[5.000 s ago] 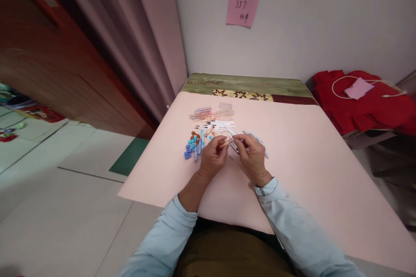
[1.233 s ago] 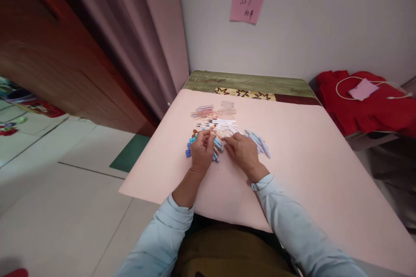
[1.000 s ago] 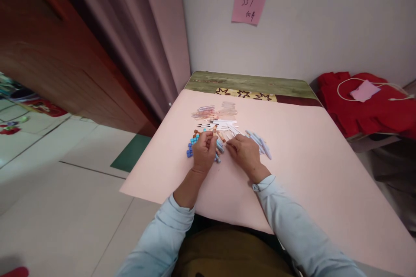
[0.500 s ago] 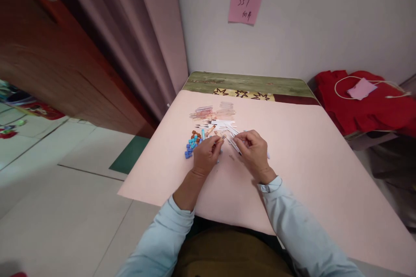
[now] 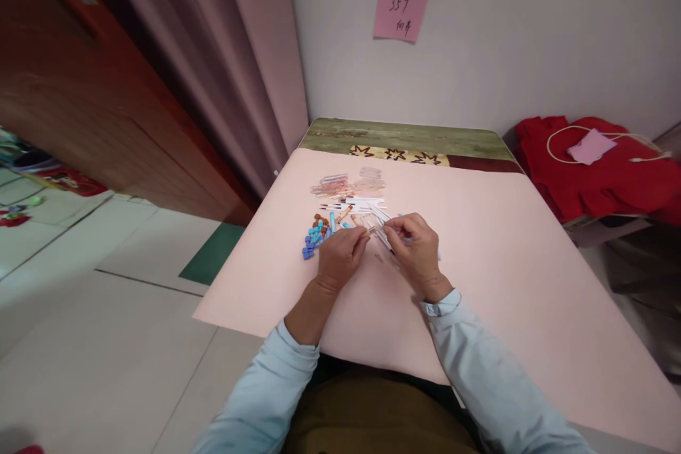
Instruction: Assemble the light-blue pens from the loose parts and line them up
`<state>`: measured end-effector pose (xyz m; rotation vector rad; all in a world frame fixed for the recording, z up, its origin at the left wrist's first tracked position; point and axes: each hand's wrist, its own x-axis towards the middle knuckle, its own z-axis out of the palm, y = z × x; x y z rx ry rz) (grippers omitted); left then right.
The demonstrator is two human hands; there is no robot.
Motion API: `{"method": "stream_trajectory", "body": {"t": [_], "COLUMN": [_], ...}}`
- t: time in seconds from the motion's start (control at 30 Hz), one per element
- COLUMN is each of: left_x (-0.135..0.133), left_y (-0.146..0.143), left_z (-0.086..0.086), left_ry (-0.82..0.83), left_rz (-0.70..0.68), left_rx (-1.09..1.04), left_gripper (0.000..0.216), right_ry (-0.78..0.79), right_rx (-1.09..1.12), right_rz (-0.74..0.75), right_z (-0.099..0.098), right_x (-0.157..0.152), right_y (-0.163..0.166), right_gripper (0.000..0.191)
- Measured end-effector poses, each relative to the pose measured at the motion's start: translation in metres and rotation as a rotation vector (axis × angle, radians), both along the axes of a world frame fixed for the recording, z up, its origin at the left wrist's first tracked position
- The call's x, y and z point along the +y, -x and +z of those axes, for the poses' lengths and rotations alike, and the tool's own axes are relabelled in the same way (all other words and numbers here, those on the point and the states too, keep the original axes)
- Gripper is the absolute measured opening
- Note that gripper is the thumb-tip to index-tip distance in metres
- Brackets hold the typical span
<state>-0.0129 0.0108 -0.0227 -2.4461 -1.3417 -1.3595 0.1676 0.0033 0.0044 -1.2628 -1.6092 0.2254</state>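
Left hand [image 5: 341, 255]: fingers pinched on a small tan tube [image 5: 367, 233], tip poking toward the other hand. Right hand [image 5: 418, 250]: fingers curled just across from it; can't tell if they've closed on anything. I'd pinch lightly, leave the tube's end clear, keep both hands level and in line, small moves. Left of the left fingers: blue and brown caps [image 5: 308, 250]. Just beyond both: white sticks [image 5: 379, 213]. Farther: black-tipped sticks [image 5: 362, 201], then clear pieces [image 5: 330, 187].

I see a tan piece [image 5: 367, 233], mostly hidden, in the left hand [image 5: 342, 254]; blue and brown caps [image 5: 308, 253] clustered; black-tipped white rods [image 5: 364, 201] beyond.
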Motion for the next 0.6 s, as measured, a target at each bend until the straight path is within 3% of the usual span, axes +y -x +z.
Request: {"method": "stream_trajectory", "body": {"t": [0.6], "left_x": [-0.0013], "left_y": [-0.0016], "left_z": [0.0019], "left_ry": [-0.005], "left_rz": [-0.045], "left_rx": [-0.005], "left_gripper": [0.013], "right_ry": [-0.183], "right_rx": [-0.243], "right_rz": [0.042], "right_z": [-0.0008], "right_x": [-0.0036], "right_y": [0.0002], "right_gripper": [0.009]}}
